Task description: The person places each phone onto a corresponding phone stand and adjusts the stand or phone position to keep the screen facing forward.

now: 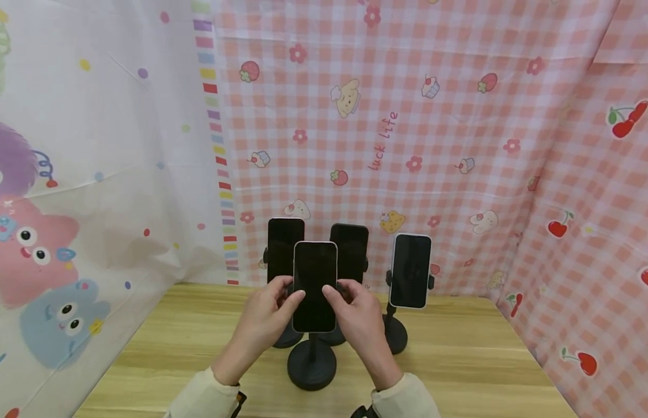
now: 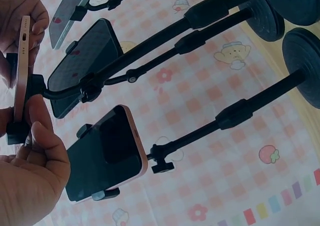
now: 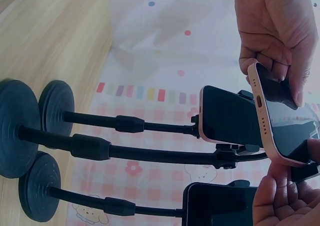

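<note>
A phone with a dark screen and pinkish frame stands upright in the clamp of a black phone stand, nearest the person. My left hand grips its left edge, thumb on the front and fingers behind. On the opposite edge my right hand does the same. Seen from the left wrist, the phone is edge-on, its charging port showing, with the left hand below. The right wrist view shows the right hand at the clamp's side of the phone. Some fingertips are hidden.
Behind stand two more dark-screened phones on stands, partly covered by the front one. A white-framed phone sits on a stand to the right. The wooden table meets patterned cloth walls behind and at both sides.
</note>
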